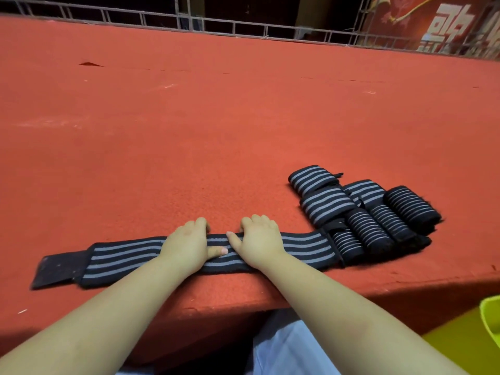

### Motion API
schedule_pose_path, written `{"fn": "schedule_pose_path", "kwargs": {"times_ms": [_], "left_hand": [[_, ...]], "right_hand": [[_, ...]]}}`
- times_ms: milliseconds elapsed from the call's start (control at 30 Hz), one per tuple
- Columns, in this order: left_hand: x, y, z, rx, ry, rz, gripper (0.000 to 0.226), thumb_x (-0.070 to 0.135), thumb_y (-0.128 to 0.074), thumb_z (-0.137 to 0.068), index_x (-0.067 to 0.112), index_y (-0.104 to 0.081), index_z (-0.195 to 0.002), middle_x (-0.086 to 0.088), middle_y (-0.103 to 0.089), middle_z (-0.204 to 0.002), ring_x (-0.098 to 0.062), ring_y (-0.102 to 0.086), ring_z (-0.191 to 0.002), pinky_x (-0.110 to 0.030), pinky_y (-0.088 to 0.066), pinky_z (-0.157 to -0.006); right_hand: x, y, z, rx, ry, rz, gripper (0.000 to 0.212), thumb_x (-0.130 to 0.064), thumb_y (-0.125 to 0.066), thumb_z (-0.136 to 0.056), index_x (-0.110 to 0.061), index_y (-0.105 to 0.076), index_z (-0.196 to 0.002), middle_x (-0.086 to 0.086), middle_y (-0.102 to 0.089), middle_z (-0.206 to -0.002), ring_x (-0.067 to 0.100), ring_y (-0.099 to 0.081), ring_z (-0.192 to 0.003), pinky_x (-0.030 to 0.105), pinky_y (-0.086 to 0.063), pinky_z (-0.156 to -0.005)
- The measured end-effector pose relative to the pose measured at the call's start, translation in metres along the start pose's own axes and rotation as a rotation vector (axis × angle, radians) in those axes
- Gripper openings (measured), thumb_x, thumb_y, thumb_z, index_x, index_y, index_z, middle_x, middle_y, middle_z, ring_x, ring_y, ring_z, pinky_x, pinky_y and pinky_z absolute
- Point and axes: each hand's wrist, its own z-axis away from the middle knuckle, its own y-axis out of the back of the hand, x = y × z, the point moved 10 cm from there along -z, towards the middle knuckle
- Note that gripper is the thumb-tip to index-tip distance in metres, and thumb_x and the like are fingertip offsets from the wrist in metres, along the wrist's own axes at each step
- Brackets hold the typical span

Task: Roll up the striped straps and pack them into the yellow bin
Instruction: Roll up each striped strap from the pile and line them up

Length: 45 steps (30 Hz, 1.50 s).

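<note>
Red surface (216,117): a broad stage-like platform covered in worn red carpet fills most of the view; its near edge drops off just in front of the person.
Railing (189,23): a grey metal frame runs along the far edge of the red surface, with darkness behind it.
Banner (433,25): red, with large pale characters, at the far right behind the railing.
Clothing (286,345): pale blue cloth on the person's lap, below the platform edge.
Yellow bin (491,318): only a yellow-green rim shows at the right border, below the level of the platform and well apart from the straps.
Flat strap (121,258): a long black band with grey lengthwise stripes lies stretched out along the near edge, with a plain black tab at its left end; its right end touches the rolled pile.
Rolled straps (365,209): a cluster of about seven black-and-grey striped rolls lies packed side by side on the carpet, to the right of the hands; some have wide stripes, some fine ones.
Left hand (186,244): rests palm down on the middle of the flat strap, fingers curled over its far edge, thumb lying along the band.
Right hand (259,244): just beside the left, palm down on the same strap, fingers bent over the far edge, thumb spread toward the left hand.
</note>
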Motion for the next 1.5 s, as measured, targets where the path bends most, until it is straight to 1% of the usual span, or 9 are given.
{"fn": "schedule_pose_path", "kwargs": {"times_ms": [367,500,700,800,900,1100,1200,1300,1500], "left_hand": [[-0.087,0.04,0.011,0.06,0.055,-0.313,0.06,0.072,-0.029,-0.085,0.02,-0.058,-0.086,-0.004,-0.068,-0.103,-0.024,-0.059,-0.103,-0.033,-0.036,-0.085],[-0.121,0.055,0.023,0.081,0.127,-0.176,0.05,0.069,-0.037,-0.085,0.023,-0.056,-0.077,-0.008,-0.067,-0.101,-0.028,-0.059,-0.101,-0.033,-0.043,-0.08],[-0.041,0.122,0.034,0.388,-0.254,-0.227,0.062,0.075,-0.006,-0.072,0.021,-0.032,-0.059,-0.005,-0.065,-0.08,-0.028,-0.06,-0.084,-0.032,-0.035,-0.064],[0.003,0.163,0.054,0.62,-0.534,-0.276,0.049,0.054,-0.027,-0.084,0.019,-0.042,-0.055,-0.006,-0.056,-0.054,-0.027,-0.058,-0.054,-0.027,-0.036,-0.049],[0.014,0.197,0.077,0.888,-0.663,-0.256,0.047,0.046,-0.04,-0.09,0.013,-0.049,-0.057,-0.002,-0.047,-0.048,-0.025,-0.049,-0.048,-0.034,-0.032,-0.054],[-0.027,0.251,0.106,1.295,-0.223,0.237,0.052,0.055,-0.045,-0.087,0.008,-0.057,-0.108,-0.009,-0.059,-0.105,-0.022,-0.045,-0.104,-0.037,-0.028,-0.095],[-0.083,0.211,0.066,0.93,0.298,1.123,0.089,0.07,-0.04,-0.082,0.009,-0.025,-0.144,-0.01,-0.034,-0.146,-0.024,-0.035,-0.132,-0.039,-0.025,-0.111],[-0.037,0.154,0.031,0.289,0.276,1.871,0.067,0.057,-0.036,-0.092,0.006,-0.045,-0.135,-0.014,-0.057,-0.129,-0.026,-0.06,-0.11,-0.04,-0.047,-0.092],[-0.022,0.185,0.027,0.363,0.046,1.747,0.022,0.018,-0.049,-0.096,0.003,-0.064,-0.101,-0.014,-0.071,-0.096,-0.024,-0.068,-0.085,-0.036,-0.052,-0.082]], "right_hand": [[-0.015,0.022,0.008,0.137,0.168,0.072,0.042,-0.052,-0.041,-0.094,-0.015,-0.041,-0.073,-0.004,-0.037,-0.063,0.024,-0.047,-0.069,0.033,-0.027,-0.067],[-0.017,0.014,0.005,0.014,0.109,0.153,0.039,-0.052,-0.036,-0.095,-0.017,-0.045,-0.083,0.0,-0.053,-0.081,0.025,-0.054,-0.086,0.034,-0.031,-0.072],[-0.094,0.027,-0.003,-0.301,0.259,-0.495,0.061,-0.029,-0.068,-0.079,-0.023,-0.043,-0.134,-0.001,-0.05,-0.136,0.014,-0.043,-0.128,0.03,-0.032,-0.108],[-0.147,0.068,-0.002,-0.332,0.424,-0.828,0.019,-0.015,-0.072,-0.08,-0.029,-0.064,-0.091,-0.013,-0.066,-0.094,-0.001,-0.058,-0.094,0.02,-0.043,-0.091],[-0.163,0.097,-0.002,-0.297,0.482,-0.909,0.027,-0.008,-0.065,-0.078,-0.034,-0.066,-0.073,-0.017,-0.064,-0.078,-0.002,-0.056,-0.084,0.024,-0.044,-0.087],[-0.16,0.145,-0.009,-0.042,0.487,-0.981,0.022,-0.01,-0.059,-0.089,-0.031,-0.064,-0.089,-0.015,-0.066,-0.084,-0.001,-0.06,-0.082,0.027,-0.048,-0.082],[-0.143,0.159,-0.013,0.092,0.401,-1.056,0.023,-0.007,-0.057,-0.091,-0.025,-0.064,-0.103,-0.011,-0.069,-0.1,0.002,-0.063,-0.095,0.019,-0.047,-0.089],[-0.127,0.16,-0.015,0.161,0.331,-1.103,0.027,-0.004,-0.055,-0.091,-0.03,-0.063,-0.096,-0.011,-0.069,-0.099,0.0,-0.063,-0.092,0.018,-0.047,-0.086],[-0.116,0.161,-0.015,0.155,0.317,-1.051,0.02,-0.011,-0.054,-0.091,-0.027,-0.062,-0.1,-0.011,-0.069,-0.098,0.002,-0.063,-0.094,0.024,-0.047,-0.086]]}}
